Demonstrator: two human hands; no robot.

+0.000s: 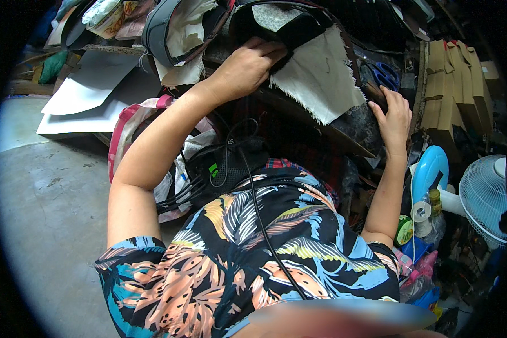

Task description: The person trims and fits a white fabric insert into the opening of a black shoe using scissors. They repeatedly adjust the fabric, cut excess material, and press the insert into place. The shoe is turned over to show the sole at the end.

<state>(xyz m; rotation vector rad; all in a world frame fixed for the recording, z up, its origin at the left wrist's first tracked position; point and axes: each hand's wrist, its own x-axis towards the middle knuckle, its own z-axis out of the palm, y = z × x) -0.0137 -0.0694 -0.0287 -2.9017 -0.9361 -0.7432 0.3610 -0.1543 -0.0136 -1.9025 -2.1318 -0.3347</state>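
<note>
My left hand [248,69] is closed at the edge of a black fabric piece [305,29], its fingers bent over and partly hidden. Beneath that piece spreads a frayed off-white cloth [321,76] hanging over the edge of the work surface. My right hand [395,119] is at the right end of this surface, thumb and forefinger apart. Its fingertips come close to a brown tool handle [373,93]; whether they touch it I cannot tell. Just beyond lie scissors with blue handles [386,76].
Black curved pieces with pale cloth [187,31] lie at the back left, above white sheets [90,93]. Cardboard boxes [453,84] stand at the right, with a fan [483,194] nearer. A pink-edged bag [118,132] and black cables [250,186] are close to my body.
</note>
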